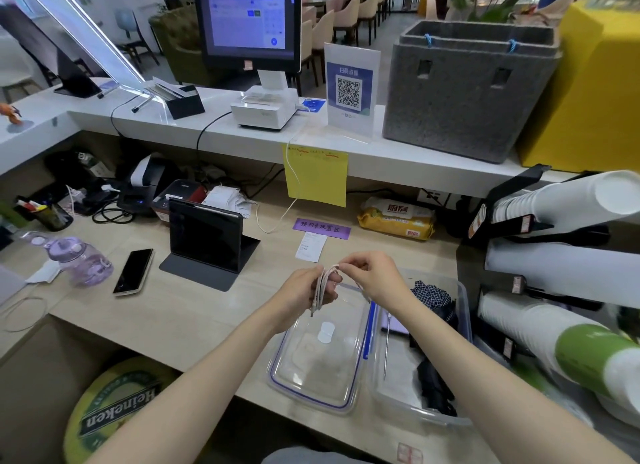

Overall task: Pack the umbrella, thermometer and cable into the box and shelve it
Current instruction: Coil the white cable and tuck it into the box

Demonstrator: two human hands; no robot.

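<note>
A white cable [322, 288] is coiled in loops around the fingers of my left hand [304, 292], which grips the bundle. My right hand [375, 278] pinches a strand of the cable at the top of the coil. Both hands hover above a clear lid with a blue rim [317, 359] lying flat on the counter. To its right stands the clear plastic box [465, 311]. Inside it lie a dark folded umbrella [434, 342] and a probe thermometer [387, 346] with a long metal stem.
A tablet on a stand [204, 236], a phone [134, 271] and a purple bottle [78, 257] sit to the left. Stacked paper cups [561, 311] crowd the right edge. A raised white shelf [194, 134] carries a register screen, QR sign and grey foam box [464, 93].
</note>
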